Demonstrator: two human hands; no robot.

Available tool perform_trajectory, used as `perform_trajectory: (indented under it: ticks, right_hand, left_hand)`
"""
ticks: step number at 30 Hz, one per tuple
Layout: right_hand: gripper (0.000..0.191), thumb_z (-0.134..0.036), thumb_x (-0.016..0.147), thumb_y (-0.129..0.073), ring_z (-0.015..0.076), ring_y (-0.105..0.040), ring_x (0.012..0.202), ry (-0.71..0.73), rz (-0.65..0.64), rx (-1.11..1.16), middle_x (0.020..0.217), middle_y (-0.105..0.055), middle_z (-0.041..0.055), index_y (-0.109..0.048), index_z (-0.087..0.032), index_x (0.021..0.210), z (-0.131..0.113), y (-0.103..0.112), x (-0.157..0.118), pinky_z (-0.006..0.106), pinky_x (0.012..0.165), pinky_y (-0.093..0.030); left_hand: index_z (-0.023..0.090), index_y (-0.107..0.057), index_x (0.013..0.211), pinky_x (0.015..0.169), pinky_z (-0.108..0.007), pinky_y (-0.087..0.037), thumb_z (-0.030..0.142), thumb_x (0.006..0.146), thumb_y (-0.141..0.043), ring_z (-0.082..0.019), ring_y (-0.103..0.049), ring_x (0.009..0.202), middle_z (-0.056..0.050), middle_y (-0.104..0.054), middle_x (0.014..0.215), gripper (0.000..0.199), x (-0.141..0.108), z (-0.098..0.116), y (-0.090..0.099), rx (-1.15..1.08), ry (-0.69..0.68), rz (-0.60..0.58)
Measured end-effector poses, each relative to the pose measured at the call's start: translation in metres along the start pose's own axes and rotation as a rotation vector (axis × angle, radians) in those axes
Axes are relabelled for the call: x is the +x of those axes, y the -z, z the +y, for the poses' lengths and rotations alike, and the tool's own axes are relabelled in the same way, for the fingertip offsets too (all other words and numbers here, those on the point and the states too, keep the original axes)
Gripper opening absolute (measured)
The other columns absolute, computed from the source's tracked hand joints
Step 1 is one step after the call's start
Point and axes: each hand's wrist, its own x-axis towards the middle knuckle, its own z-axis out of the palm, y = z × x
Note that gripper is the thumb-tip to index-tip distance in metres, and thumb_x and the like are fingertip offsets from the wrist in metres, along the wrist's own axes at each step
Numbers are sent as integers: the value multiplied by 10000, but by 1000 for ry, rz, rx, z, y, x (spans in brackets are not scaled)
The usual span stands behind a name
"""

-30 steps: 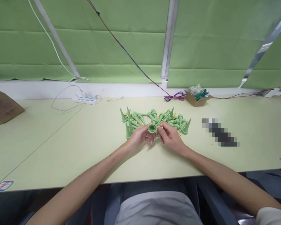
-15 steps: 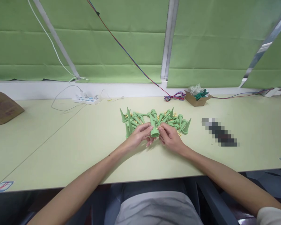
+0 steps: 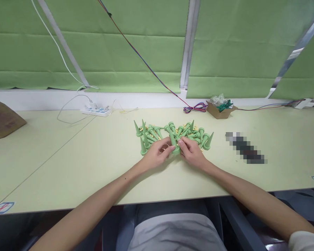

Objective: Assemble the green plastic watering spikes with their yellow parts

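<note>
Between my hands is a green plastic plant-watering spike (image 3: 173, 139), its wide end low and towards me. My left hand (image 3: 158, 152) grips that end from the left, thumb against its side. From the right, my right hand (image 3: 190, 150) is closed in a pinch against the spike; whatever its fingertips hold is hidden. Right behind them lies a pile of similar green watering spikes (image 3: 153, 132), some standing point up, such as the one at the right end (image 3: 209, 141). Small yellow pieces (image 3: 195, 127) are scattered among them.
At the back of the table stands a small cardboard box (image 3: 221, 112) with clear and green plastic, beside a coiled red-blue cable (image 3: 195, 108). A white power strip (image 3: 96, 111) and a brown paper bag (image 3: 5, 120) are leftward. A blurred dark object (image 3: 247, 149) lies right.
The held spike has turned so its hollow wide end no longer faces me. My left hand's fingers have shifted around it; my right hand stays almost in place.
</note>
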Motion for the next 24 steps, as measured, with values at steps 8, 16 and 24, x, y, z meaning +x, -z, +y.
perform_trajectory:
  ticks: [8, 16, 24]
  right_hand:
    - [394, -452, 1002, -407, 118, -324, 496, 19, 28, -35, 546, -332, -52, -325, -228, 687, 2, 1, 2, 267, 487, -287]
    - [409, -493, 985, -444, 111, -326, 475, 2, 72, 77, 543, -330, -55, -350, -230, 687, 2, -3, 2, 266, 465, -284]
    - [364, -459, 990, -457, 103, -375, 455, 25, 137, 124, 545, -411, -53, -425, -221, 716, -9, -4, 2, 262, 454, -306]
  left_hand:
    - [167, -581, 974, 661, -244, -423, 274, 992, -425, -130, -503, 744, -51, -545, 893, 190, 1, -10, -1, 391, -323, 90]
    - [216, -586, 1147, 610, -231, -453, 246, 985, -460, -67, -511, 626, -83, -515, 1114, 208, 1, -14, -1, 428, -370, 194]
    - [189, -548, 1099, 583, -227, -446, 264, 965, -496, -76, -496, 625, -68, -532, 1046, 162, 2, -10, -7, 330, -299, 386]
